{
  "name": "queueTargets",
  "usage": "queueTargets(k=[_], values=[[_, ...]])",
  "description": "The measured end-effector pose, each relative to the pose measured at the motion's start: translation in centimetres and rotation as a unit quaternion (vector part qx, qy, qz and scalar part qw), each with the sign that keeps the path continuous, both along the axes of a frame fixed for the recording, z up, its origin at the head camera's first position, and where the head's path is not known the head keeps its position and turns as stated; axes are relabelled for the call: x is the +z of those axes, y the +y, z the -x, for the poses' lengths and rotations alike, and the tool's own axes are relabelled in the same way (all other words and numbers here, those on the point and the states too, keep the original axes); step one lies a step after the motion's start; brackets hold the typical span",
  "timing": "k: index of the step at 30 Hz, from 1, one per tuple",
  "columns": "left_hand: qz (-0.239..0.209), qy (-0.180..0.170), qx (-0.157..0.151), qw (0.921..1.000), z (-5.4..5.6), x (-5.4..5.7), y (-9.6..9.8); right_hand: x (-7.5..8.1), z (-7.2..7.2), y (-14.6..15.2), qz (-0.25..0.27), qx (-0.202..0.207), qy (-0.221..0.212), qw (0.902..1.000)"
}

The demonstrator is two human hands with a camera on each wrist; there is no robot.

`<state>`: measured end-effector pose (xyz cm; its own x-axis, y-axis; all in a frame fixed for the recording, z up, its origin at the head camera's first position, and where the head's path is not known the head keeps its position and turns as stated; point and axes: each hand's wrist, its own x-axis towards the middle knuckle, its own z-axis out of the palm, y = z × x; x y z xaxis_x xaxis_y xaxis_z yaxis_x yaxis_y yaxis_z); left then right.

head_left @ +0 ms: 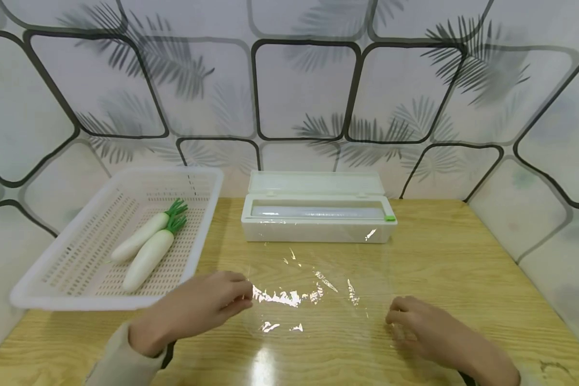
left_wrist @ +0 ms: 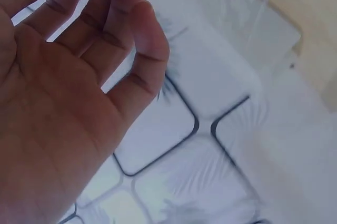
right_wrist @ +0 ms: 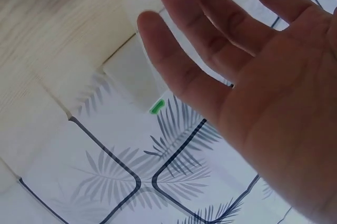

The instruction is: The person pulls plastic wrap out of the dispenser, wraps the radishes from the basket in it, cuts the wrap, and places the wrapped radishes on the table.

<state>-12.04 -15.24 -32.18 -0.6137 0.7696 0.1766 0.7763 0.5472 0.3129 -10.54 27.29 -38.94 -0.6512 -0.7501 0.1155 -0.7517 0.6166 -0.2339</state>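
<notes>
A sheet of clear cling film (head_left: 294,297) stretches from the white cling film dispenser box (head_left: 318,231) toward me, with shiny creases across it. My left hand (head_left: 207,303) pinches the film's near left edge between thumb and fingertips. At the right edge my right hand (head_left: 431,329) pinches the film. The box stands with its lid (head_left: 316,183) raised, showing the roll (head_left: 318,212) inside and a green slider (head_left: 390,218) at the right end. The wrist views show the palm sides of the left hand (left_wrist: 79,87) and right hand (right_wrist: 263,92); the transparent film is hard to make out there.
A white plastic basket (head_left: 205,225) stands on the left, beside my left forearm. Two white radishes (head_left: 149,257) with green stems lie in it. The wooden table (head_left: 463,257) meets a patterned wall covering (head_left: 304,91) behind the box and at the sides.
</notes>
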Motion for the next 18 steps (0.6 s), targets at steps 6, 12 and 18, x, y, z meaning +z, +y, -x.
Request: queueTargets(k=[6, 12, 18], values=[[-0.006, 0.032, 0.048, 0.9983, 0.4, 3.5, -2.5, -1.3, -1.0, -0.1, 0.003, 0.023, 0.129, 0.9913], [-0.004, 0.024, 0.103, 0.9943, 2.2, 5.9, -5.6, -1.8, -1.8, -0.5, -0.027, 0.022, 0.105, 0.9939], [0.015, -0.026, 0.154, 0.9876, 4.8, 6.8, -9.1, -2.1, -2.4, -0.4, -0.05, 0.01, 0.031, 0.9982]])
